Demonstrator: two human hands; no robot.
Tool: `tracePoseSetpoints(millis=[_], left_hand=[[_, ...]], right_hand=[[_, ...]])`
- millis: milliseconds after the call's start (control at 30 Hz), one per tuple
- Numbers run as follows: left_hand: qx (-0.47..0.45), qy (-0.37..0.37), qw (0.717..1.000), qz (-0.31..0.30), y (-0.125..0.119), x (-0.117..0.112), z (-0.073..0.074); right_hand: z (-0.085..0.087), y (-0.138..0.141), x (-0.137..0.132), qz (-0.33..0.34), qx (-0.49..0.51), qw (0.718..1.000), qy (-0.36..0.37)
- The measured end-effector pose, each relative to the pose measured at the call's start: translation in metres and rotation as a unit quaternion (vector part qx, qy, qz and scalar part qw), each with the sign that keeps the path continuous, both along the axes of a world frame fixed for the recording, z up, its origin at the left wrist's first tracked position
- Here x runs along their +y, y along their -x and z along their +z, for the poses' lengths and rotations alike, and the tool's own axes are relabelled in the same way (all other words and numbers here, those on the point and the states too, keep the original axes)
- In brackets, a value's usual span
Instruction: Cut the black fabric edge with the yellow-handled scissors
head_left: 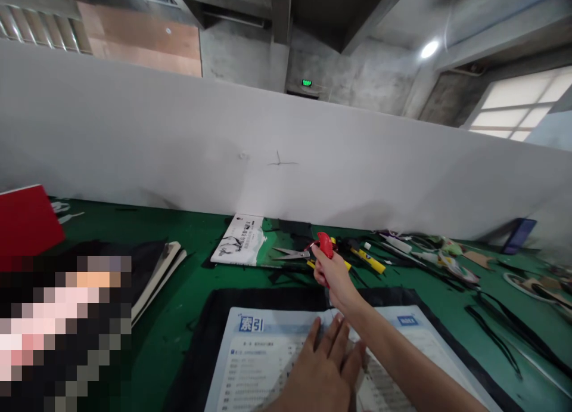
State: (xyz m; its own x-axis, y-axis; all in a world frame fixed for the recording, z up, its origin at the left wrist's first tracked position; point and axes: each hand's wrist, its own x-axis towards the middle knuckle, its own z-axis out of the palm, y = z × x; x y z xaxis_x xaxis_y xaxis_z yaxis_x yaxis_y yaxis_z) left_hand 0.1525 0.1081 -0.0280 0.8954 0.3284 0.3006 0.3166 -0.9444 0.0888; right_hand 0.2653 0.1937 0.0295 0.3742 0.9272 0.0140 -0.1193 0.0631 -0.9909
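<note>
An open book [254, 364] with Chinese print and blue headings lies on a larger black cloth [214, 316]. My left hand [319, 367] rests flat on its pages near the middle fold, fingers stretched out. Beyond the book's far edge, my right hand [333, 275] is closed around the red handles of a pair of scissors [325, 244]. Their metal blades point left and look slightly apart. Behind the blades is a white and green booklet [239, 239]. A yellow cutter or marker-like tool [372, 261] lies just right of the scissors.
A white partition [179, 143] stands along the back of the green table [179, 287]. Black straps [496, 337] and mixed scraps [447, 260] lie at right. Dark material with pale edges [156, 269] and a red board [29, 224] are at left. A blurred-out patch hides the lower left.
</note>
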Motion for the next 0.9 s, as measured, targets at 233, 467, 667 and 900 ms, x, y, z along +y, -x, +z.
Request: tracePoseSetpoints(millis=[233,467,667,900], left_hand=[[0.025,0.172,0.985,0.005,0.005,-0.011,0.030],[0.044,0.167,0.985,0.011,0.003,-0.011,0.030],[0.058,0.145,0.988,0.013,0.003,-0.009,0.035],[0.049,0.099,0.992,0.055,-0.005,-0.029,0.043]], right_hand=[[0.000,-0.007,-0.003,-0.009,-0.120,0.992,0.035],[0.011,-0.023,-0.006,0.064,-0.446,0.891,0.057],[0.015,-0.034,-0.019,0.142,-0.655,0.735,0.107],[0.013,-0.043,-0.016,0.112,-0.725,0.669,0.121]])
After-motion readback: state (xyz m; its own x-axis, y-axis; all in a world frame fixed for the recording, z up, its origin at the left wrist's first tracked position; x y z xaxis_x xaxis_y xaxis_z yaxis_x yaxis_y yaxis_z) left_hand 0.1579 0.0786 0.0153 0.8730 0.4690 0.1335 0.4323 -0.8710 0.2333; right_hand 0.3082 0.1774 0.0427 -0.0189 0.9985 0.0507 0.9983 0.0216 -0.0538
